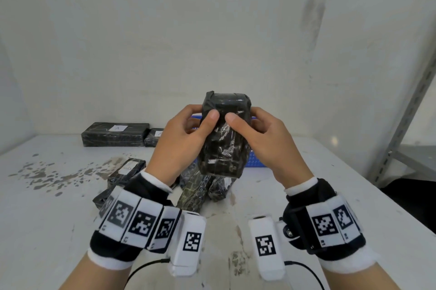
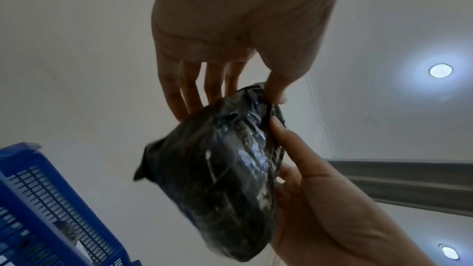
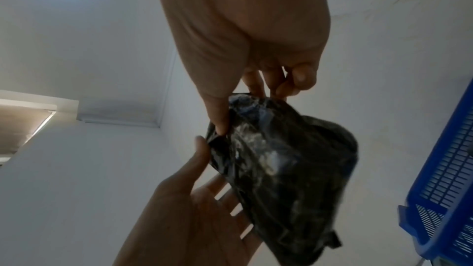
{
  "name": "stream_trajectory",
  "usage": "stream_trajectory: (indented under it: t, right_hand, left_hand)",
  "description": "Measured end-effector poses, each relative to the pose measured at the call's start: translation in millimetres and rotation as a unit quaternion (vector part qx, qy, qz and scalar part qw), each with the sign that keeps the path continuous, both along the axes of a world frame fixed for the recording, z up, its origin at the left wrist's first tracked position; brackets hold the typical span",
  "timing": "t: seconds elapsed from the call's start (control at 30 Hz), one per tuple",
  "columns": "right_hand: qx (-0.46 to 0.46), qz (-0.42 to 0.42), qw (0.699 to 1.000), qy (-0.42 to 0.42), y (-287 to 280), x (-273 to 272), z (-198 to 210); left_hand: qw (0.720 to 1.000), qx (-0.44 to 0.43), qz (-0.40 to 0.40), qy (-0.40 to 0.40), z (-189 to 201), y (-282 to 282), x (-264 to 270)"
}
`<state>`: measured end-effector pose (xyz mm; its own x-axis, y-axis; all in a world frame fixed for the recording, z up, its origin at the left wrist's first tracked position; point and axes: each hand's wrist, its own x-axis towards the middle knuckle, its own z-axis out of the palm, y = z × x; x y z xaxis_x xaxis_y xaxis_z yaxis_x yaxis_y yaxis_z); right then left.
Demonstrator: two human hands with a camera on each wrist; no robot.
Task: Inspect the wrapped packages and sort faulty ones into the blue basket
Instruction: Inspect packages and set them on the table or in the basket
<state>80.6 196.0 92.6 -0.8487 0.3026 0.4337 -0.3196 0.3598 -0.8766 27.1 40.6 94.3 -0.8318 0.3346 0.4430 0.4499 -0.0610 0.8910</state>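
Both my hands hold one black plastic-wrapped package (image 1: 223, 138) upright above the table, in front of the blue basket (image 1: 253, 159). My left hand (image 1: 188, 133) grips its left side with the thumb on the front face. On the right side my right hand (image 1: 259, 133) grips it, thumb beside the left thumb. The left wrist view shows the package (image 2: 220, 173) pinched between thumb and fingers, the basket (image 2: 51, 209) at lower left. In the right wrist view the package (image 3: 281, 169) hangs beside the basket (image 3: 448, 179). Several more wrapped packages (image 1: 195, 185) lie on the table under my hands.
Two labelled black packages (image 1: 115, 134) lie at the back left against the wall. The white table (image 1: 59, 195) has dark stains on its left part. A metal shelf upright (image 1: 405, 115) stands at the right. Cables (image 1: 146, 266) trail from my wrist cameras.
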Motion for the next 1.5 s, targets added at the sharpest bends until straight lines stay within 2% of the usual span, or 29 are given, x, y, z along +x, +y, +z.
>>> stream_trajectory:
  t: [0.1, 0.2, 0.33, 0.5, 0.77, 1.2, 1.4, 1.5]
  right_hand:
    - [0.017, 0.006, 1.0, -0.007, 0.5, 3.7, 4.2]
    - [-0.011, 0.026, 0.999, -0.029, -2.8, 8.0, 7.0]
    - [-0.059, 0.038, 0.997, -0.023, -1.5, 6.9, 7.5]
    - [-0.077, 0.054, 0.996, -0.006, 0.2, 5.6, 7.1]
    - [-0.049, 0.063, 0.997, 0.023, -1.2, 6.1, 4.6]
    - [-0.003, 0.065, 0.996, 0.056, -0.4, 7.7, -2.2]
    - [-0.03, 0.088, 0.993, 0.078, -2.6, 9.9, -13.9]
    - [-0.039, 0.071, 0.992, 0.095, -3.9, 10.2, -15.8]
  left_hand:
    - [1.0, -0.007, 0.01, 0.014, -1.8, 0.2, -2.2]
    - [1.0, -0.006, 0.018, 0.02, -3.5, -2.1, -3.7]
    - [0.999, -0.016, -0.022, 0.028, -4.0, -3.5, 2.1]
    - [0.998, 0.009, -0.052, 0.018, -2.8, -3.6, 3.0]
    - [0.997, 0.033, -0.066, 0.002, 0.0, -2.4, 3.6]
    - [1.0, 0.003, -0.009, 0.016, 1.3, -5.4, 6.9]
    - [0.997, 0.004, -0.011, -0.078, 1.2, -8.3, 4.0]
    - [0.994, 0.013, -0.015, -0.107, -0.9, -8.6, 1.9]
